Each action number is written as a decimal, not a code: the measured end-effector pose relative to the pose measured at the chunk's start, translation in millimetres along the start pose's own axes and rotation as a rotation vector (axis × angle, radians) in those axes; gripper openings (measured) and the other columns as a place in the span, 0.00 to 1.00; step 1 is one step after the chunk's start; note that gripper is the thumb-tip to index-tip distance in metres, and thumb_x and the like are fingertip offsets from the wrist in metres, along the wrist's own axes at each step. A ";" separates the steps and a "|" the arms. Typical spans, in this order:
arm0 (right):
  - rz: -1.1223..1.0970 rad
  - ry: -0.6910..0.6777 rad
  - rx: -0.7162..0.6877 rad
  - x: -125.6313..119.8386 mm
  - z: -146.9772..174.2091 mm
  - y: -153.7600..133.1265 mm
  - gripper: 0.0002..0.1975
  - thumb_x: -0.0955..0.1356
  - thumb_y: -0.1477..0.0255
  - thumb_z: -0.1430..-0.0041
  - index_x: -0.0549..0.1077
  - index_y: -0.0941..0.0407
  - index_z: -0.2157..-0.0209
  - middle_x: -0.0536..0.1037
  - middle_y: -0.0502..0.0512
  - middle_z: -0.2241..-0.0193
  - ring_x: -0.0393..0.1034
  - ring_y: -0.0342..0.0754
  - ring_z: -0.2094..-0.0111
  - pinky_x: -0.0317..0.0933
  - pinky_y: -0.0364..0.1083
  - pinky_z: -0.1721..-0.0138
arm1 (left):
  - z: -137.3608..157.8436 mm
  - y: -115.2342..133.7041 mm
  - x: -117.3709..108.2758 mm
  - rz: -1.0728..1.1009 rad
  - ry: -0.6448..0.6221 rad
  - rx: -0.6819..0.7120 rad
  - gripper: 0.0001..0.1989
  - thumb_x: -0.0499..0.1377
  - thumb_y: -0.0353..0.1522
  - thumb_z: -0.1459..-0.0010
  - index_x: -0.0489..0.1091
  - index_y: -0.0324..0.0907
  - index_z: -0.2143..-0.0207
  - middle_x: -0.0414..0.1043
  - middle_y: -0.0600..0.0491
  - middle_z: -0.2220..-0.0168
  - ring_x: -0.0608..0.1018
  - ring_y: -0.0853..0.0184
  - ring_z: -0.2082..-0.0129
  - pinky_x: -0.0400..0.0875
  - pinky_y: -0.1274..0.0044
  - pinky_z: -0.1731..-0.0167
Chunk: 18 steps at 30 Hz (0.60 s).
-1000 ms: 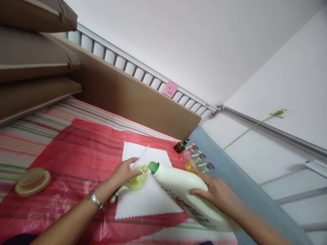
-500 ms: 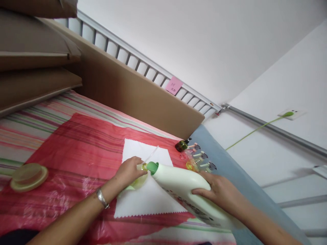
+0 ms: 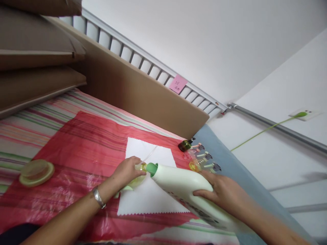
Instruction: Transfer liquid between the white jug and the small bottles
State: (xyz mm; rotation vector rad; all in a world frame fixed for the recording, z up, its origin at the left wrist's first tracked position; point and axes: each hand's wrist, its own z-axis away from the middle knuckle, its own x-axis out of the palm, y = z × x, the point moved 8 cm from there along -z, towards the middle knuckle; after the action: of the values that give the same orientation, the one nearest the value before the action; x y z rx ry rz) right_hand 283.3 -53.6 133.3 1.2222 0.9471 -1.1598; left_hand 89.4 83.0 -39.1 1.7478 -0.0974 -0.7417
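My left hand is closed around a small clear yellowish bottle, its neck pointing right. In my right hand is a large pale green refill bottle, tilted so its green spout meets the small bottle's mouth. Whether liquid flows between them I cannot tell. Beneath both lies a white cloth with zigzag edges. A thin clear tube slants across the cloth behind my left fingers, and a pale green piece shows under that hand, partly hidden.
Red plastic sheeting covers the striped fabric. A round pale yellow lidded container sits at left. Several small pump bottles and a dark one stand at right. A cardboard panel leans against the rail, beside cardboard boxes.
The whole view has shifted slightly, with most things appearing a little further right. Both hands keep their holds, and the spout stays at the small bottle's mouth.
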 end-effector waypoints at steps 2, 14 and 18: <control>0.025 -0.021 0.007 -2.3 1.0 1.4 0.22 0.63 0.49 0.48 0.71 0.51 0.61 0.79 0.53 0.69 0.73 0.55 0.69 0.62 0.48 0.70 | -0.1 0.1 2.3 0.014 -0.006 0.002 0.20 0.64 0.41 0.57 0.75 0.45 0.60 0.74 0.50 0.57 0.74 0.58 0.57 0.65 0.75 0.56; 0.111 -0.050 -0.006 -15.8 2.1 -1.1 0.23 0.62 0.48 0.48 0.72 0.51 0.62 0.78 0.55 0.70 0.73 0.56 0.69 0.61 0.49 0.71 | 2.6 2.4 8.2 0.026 -0.008 0.032 0.20 0.64 0.42 0.56 0.75 0.47 0.59 0.74 0.50 0.57 0.74 0.58 0.57 0.64 0.76 0.57; 0.132 -0.053 -0.009 -21.1 1.7 -5.2 0.22 0.64 0.49 0.49 0.72 0.51 0.63 0.78 0.55 0.71 0.73 0.56 0.71 0.61 0.48 0.72 | 3.3 2.4 9.6 0.010 -0.006 0.044 0.21 0.63 0.42 0.56 0.74 0.46 0.58 0.73 0.50 0.56 0.74 0.58 0.56 0.64 0.76 0.57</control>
State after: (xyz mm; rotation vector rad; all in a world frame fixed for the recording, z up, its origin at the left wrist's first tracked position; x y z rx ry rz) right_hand 274.1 -52.2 153.1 1.2218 0.8192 -1.0771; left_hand 96.1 75.3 -41.4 1.7856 -0.1281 -0.7425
